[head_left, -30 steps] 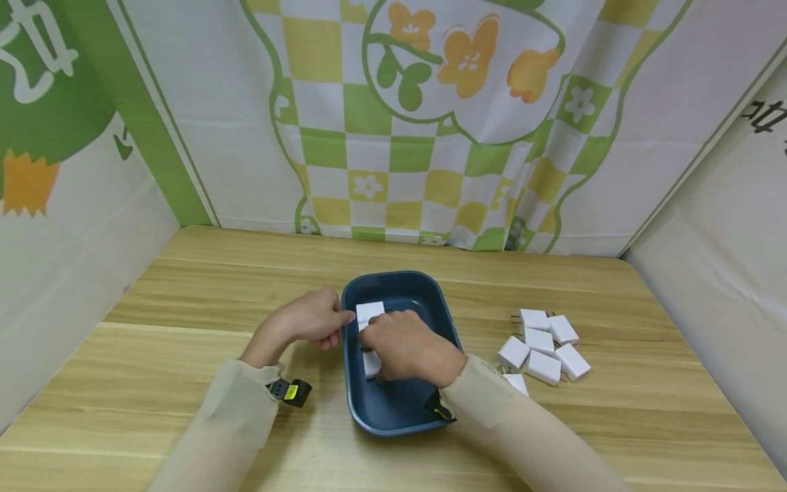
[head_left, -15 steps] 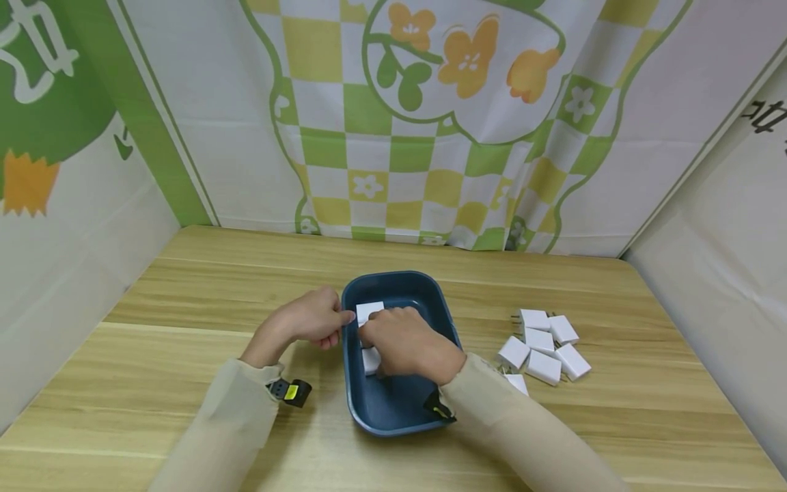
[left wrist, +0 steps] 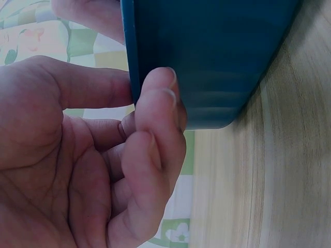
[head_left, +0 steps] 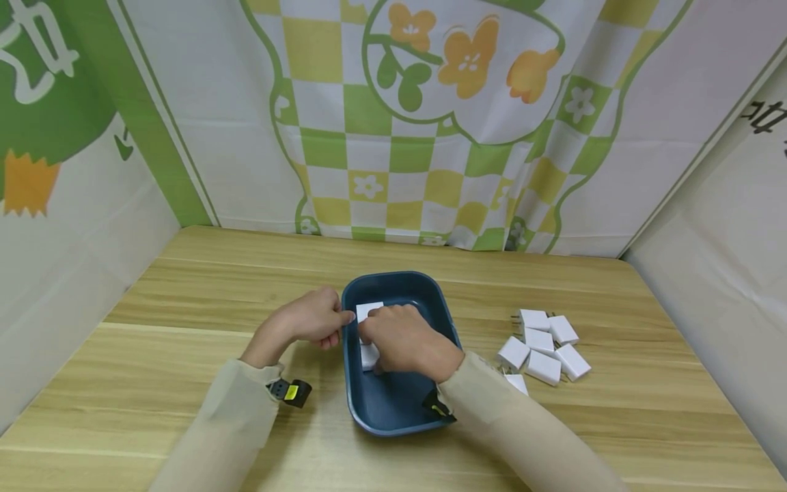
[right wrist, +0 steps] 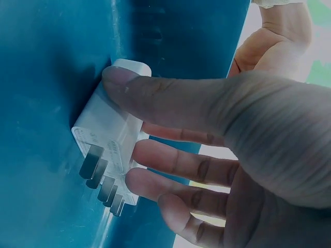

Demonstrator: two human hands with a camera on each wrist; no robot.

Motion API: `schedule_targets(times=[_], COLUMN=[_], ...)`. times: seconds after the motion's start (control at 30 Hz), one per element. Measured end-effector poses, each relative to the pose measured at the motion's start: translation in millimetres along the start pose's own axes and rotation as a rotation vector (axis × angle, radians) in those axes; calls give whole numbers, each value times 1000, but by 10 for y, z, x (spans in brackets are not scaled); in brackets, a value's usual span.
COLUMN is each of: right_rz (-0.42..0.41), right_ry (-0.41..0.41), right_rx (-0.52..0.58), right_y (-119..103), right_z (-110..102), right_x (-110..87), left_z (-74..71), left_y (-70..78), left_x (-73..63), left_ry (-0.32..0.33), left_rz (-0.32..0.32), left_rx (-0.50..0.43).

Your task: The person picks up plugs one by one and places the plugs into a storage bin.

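While left fingers [left wrist: 155, 116] pinch tray rim [left wrist: 132, 46], half-curled right fingers [right wrist: 163, 157] grip chargers [right wrist: 101, 116].

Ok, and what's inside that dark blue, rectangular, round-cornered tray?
Inside the tray, white block-shaped plug adapters sit along the left side, and the right hand pinches one. That hand covers part of the row, so I can't count them.

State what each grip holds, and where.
Left grip: the blue tray, by its left rim. Right grip: at least one white plug adapter, by its sides.
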State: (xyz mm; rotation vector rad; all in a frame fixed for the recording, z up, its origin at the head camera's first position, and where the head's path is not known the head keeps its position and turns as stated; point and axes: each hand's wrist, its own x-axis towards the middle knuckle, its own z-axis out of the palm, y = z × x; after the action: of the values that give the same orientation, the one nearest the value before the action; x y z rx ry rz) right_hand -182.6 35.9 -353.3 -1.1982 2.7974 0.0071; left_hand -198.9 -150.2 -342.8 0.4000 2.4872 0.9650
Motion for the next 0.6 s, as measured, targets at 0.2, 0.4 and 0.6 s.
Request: schedule_targets(times=[0.2, 0.4, 0.6], right_rz=[3, 7, 10], right_ry=[7, 1, -13], right_rx=[-4, -1, -3], right_y=[-11, -16, -19], right_z=[-1, -12, -66], right_x=[-1, -3, -7], left_z=[5, 6, -1], left_y=[3, 11, 7], left_x=[-8, -17, -15], left_ry=[4, 2, 0], left_rz=[2, 9, 8], left_rx=[-2, -3, -7])
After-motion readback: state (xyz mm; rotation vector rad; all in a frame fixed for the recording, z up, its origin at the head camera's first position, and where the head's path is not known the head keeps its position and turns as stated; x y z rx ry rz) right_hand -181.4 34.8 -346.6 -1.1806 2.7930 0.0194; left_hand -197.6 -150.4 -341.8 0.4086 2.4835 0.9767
